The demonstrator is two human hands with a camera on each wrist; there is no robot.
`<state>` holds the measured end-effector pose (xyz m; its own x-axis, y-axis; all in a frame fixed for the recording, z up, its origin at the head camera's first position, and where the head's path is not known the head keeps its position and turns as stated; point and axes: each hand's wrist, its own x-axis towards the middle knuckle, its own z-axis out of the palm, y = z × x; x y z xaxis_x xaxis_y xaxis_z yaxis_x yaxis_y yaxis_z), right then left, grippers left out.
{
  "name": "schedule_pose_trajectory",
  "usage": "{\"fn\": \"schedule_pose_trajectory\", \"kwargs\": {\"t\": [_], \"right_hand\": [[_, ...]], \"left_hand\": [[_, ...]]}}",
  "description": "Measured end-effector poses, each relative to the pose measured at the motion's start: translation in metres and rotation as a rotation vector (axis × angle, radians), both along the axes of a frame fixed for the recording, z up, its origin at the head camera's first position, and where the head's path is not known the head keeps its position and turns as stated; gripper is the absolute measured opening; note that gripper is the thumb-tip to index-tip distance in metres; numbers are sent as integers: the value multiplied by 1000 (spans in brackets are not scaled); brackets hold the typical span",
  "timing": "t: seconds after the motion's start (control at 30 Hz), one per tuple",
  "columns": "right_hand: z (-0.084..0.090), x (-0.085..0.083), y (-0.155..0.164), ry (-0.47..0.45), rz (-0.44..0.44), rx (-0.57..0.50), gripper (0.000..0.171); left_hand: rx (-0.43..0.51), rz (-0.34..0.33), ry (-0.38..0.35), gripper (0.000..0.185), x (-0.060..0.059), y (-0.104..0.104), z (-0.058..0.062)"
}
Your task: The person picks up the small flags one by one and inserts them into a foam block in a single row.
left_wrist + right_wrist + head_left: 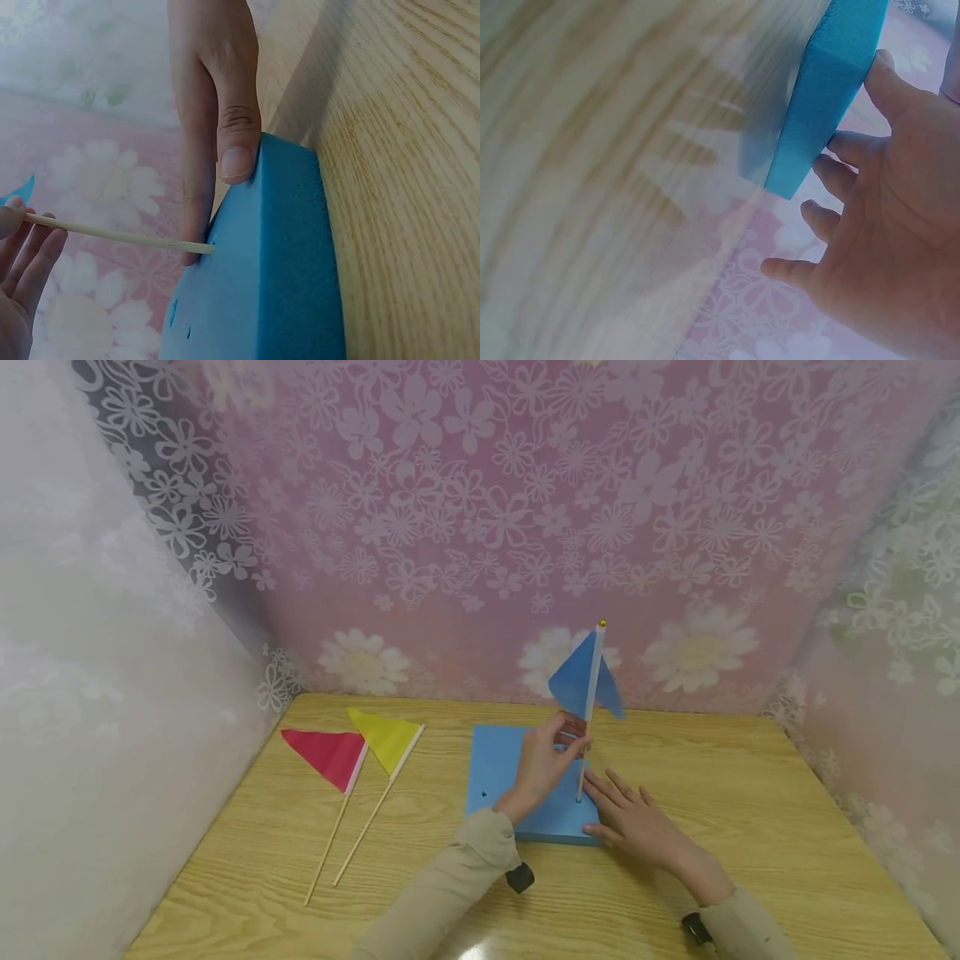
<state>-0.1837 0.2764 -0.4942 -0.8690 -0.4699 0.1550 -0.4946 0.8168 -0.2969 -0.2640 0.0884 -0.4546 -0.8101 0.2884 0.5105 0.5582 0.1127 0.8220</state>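
A blue triangular flag (581, 681) on a thin wooden stick (584, 760) stands upright, its lower end in a blue foam block (502, 768) on the wooden table. My left hand (570, 742) pinches the stick just under the flag. In the left wrist view, my left hand's fingers (22, 262) hold the stick (112, 235) where it meets the block (262, 285). My right hand (633, 814) rests open on the block's near right corner, fingers straight. The right wrist view shows the right hand's (900, 225) thumb against the block's edge (832, 82).
A red flag (326, 753) and a yellow flag (386, 737) lie side by side on the table (750, 827), left of the block. Floral curtains close in the back and both sides. A small hole (484, 794) shows in the block's left part.
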Motion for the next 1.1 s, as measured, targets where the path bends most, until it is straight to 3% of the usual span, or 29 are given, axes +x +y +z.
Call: {"fn": "schedule_pose_trajectory", "kwargs": {"t": [0.13, 0.43, 0.77, 1.1], "right_hand": [[-1, 0, 0, 30, 4, 12, 70], [3, 2, -2, -26, -28, 31, 71], [-9, -3, 3, 6, -10, 17, 72], [-3, -1, -1, 2, -16, 8, 72]], "left_hand": [[-40, -1, -19, 17, 2, 0, -2], [-113, 13, -13, 17, 6, -4, -11], [-114, 9, -67, 20, 10, -7, -11], [-156, 24, -40, 21, 9, -8, -12]]}}
